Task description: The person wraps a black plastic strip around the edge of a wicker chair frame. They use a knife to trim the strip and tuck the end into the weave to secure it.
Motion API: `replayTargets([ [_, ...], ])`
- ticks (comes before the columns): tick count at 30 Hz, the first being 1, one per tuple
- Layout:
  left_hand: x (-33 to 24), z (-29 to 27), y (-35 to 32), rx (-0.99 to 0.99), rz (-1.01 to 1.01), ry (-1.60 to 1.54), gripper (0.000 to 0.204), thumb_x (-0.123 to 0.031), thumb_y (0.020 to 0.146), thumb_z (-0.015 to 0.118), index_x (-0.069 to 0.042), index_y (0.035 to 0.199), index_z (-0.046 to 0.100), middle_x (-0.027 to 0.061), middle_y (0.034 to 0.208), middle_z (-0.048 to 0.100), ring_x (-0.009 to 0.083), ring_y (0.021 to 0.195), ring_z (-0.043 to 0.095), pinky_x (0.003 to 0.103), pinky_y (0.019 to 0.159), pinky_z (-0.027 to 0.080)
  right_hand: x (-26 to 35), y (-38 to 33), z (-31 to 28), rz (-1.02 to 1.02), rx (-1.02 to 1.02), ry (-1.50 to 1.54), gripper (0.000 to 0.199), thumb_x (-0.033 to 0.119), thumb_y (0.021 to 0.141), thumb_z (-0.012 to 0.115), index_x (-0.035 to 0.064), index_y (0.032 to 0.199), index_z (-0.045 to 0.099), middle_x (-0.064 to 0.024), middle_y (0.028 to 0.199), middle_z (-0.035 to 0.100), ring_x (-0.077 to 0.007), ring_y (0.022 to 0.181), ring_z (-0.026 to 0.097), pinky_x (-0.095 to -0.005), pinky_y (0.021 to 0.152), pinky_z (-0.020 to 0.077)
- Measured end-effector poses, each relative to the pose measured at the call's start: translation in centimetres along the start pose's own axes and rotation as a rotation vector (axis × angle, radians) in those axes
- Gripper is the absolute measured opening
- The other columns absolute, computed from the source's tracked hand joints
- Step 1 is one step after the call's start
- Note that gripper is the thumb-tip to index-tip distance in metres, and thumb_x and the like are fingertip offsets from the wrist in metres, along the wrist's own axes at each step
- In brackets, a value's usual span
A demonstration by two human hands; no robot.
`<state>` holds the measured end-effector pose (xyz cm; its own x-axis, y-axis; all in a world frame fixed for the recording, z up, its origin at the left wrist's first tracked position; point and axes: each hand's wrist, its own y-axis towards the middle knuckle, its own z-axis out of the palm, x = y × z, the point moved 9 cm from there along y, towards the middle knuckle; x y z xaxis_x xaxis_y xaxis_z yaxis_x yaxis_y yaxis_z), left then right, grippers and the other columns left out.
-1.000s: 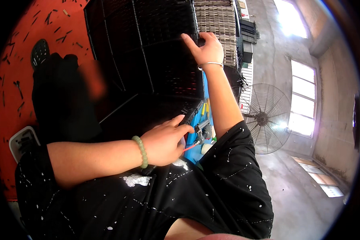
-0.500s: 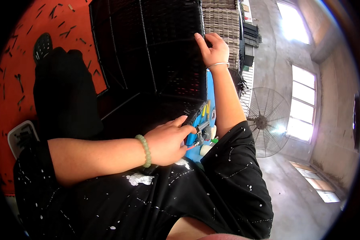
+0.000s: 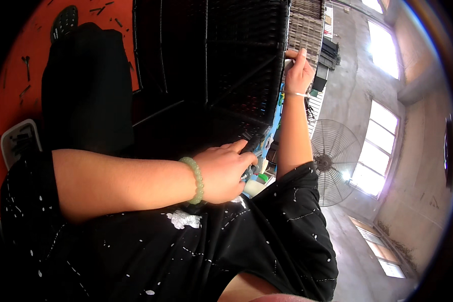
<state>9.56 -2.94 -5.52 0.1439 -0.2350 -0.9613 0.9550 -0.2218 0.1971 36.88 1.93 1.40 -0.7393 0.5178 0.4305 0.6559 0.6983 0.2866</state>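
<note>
A large black woven wicker frame (image 3: 221, 65) is filling the upper middle of the head view, its dark metal rods crossing the weave, and both of the person's hands are working at its right-hand edge. The right hand (image 3: 298, 70) is reaching up to the upper right corner of the frame, its fingers curling over the rim and clenching it; a thin bracelet (image 3: 298, 93) is circling that wrist. The left hand (image 3: 226, 168) is lying at the lower right corner of the same frame, thumb stretched out along the weave and the other fingers folded under; something small is showing just below the knuckles, but whether the hand is pinching it or only pressing on the weave I cannot tell. A pale green bead bracelet (image 3: 196, 178) is sitting on the left wrist. The person's black shirt (image 3: 226, 251), flecked with white spots, is taking up the lower part of the picture. Behind the frame, an orange floor mat (image 3: 15, 75) is showing along the left side. To the right, a big round standing fan (image 3: 332, 163) is standing near bright windows (image 3: 380, 146) in a grey concrete wall, and a stack of brown woven pieces (image 3: 307, 25) is rising just beyond the frame's upper right corner.
</note>
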Motion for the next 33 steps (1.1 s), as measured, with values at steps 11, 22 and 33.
replayTargets([
  [11,-0.1,-0.4,0.4,0.024,0.015,0.004,0.049,-0.008,0.088,0.057,-0.009,0.136,0.046,0.0296,0.151,0.031,0.041,0.142,0.031,0.042,0.115,0.032,-3.2,-10.4,-5.4,0.399,-0.005,0.172,0.058,0.043,0.106,0.034,-0.0026,0.11,0.07,-0.0108,0.087,0.071,-0.0155,0.08,0.066,-0.0274,0.075,0.0492],
  [22,-3.0,0.0,1.2,-0.056,-0.054,0.07,0.065,-0.002,0.088,0.062,-0.005,0.147,0.035,0.0183,0.143,0.048,0.0246,0.135,0.045,0.036,0.113,0.034,-7.1,-19.9,-5.3,0.486,-0.284,0.822,0.034,0.017,0.094,0.067,-0.0032,0.121,0.065,-0.0077,0.113,0.068,-0.0127,0.106,0.061,-0.0256,0.095,0.0449],
  [33,-6.0,0.8,-2.0,-0.09,-0.326,0.899,0.055,-0.013,0.086,0.07,0.0,0.135,0.05,0.0161,0.111,0.063,0.0288,0.097,0.063,0.035,0.085,0.049,-6.3,-19.4,-2.3,0.372,-0.279,1.0,0.032,0.014,0.085,0.078,-0.0008,0.113,0.07,-0.0022,0.095,0.069,-0.007,0.084,0.062,-0.0205,0.075,0.0497],
])
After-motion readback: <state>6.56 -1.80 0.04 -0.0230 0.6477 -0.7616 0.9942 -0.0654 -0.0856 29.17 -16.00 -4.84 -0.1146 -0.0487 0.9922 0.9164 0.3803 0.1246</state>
